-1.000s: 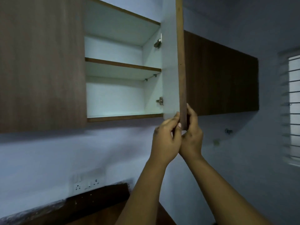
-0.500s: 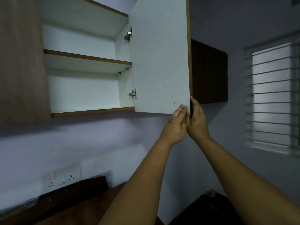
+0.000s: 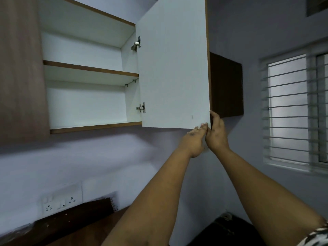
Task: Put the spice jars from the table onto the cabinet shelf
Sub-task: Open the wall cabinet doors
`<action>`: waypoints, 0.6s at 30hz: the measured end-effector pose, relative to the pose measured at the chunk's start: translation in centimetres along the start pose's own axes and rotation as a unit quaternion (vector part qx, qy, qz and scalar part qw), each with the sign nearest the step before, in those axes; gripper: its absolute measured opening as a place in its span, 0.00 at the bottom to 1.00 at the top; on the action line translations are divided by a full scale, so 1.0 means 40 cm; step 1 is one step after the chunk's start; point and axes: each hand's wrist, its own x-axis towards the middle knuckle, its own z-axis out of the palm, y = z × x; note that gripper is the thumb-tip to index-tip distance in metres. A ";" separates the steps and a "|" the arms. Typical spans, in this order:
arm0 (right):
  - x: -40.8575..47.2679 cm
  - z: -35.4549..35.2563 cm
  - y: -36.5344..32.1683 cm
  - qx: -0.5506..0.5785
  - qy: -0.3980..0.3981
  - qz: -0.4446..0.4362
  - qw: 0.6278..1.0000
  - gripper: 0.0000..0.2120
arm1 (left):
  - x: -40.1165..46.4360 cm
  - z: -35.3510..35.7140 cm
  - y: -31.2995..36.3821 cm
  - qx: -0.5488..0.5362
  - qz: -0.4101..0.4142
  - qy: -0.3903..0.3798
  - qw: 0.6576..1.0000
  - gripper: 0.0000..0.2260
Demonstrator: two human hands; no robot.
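Note:
A wall cabinet hangs high on the wall with its door (image 3: 174, 68) swung wide to the right, white inner face toward me. Inside, the middle shelf (image 3: 90, 70) and the bottom shelf (image 3: 95, 126) are bare and white. Both hands are raised at the door's lower right corner. My left hand (image 3: 194, 139) has its fingertips on the door's bottom edge. My right hand (image 3: 217, 134) holds the door's outer edge between thumb and fingers. No spice jars are in view.
A closed wood-grain cabinet door (image 3: 21, 68) is at the left and a dark cabinet (image 3: 226, 86) behind the open door. A barred window (image 3: 291, 107) is at the right. Wall sockets (image 3: 60, 205) sit above a wooden table (image 3: 74, 224) at the bottom left.
The cabinet door has swung from edge-on to wide open toward the right, with both hands following its lower corner. My view has turned rightward, bringing the window into sight.

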 end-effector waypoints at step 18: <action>-0.092 0.347 -0.322 -0.084 0.013 -0.205 0.975 0.20 | -0.332 -0.271 -0.336 0.275 -0.079 0.270 0.919 0.37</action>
